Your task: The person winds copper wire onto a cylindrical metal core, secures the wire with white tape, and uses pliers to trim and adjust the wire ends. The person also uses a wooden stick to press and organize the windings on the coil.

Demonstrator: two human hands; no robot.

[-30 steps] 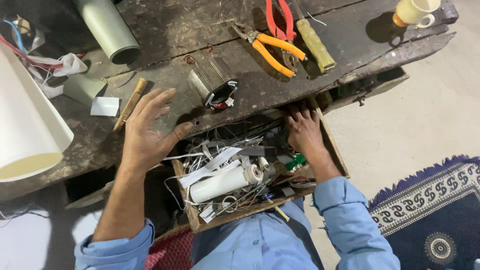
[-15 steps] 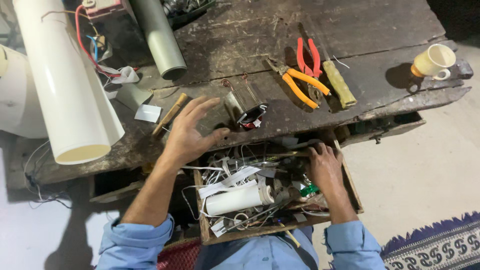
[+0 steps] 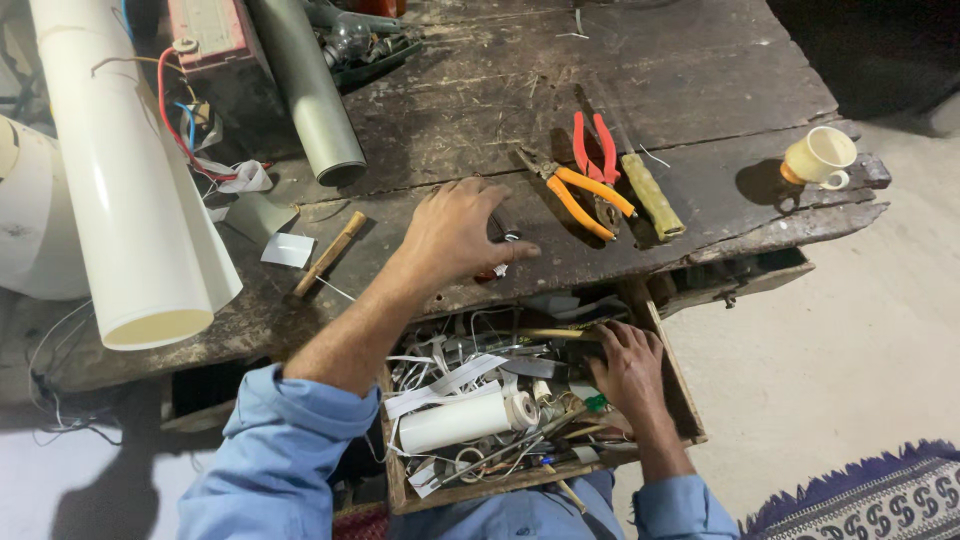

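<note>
The left hand lies on the old wooden counter, its fingers bent over a small dark thing; I cannot tell if it grips it. Just right of it lie orange pliers, red pliers and a yellow-handled tool. A cream cup sits far right. The right hand reaches into the open drawer, fingers spread among wires, near a white roll. A big white pipe lies left.

Dim warm light from above, hard shadows, corners dark, perhaps slightly soft focus
</note>
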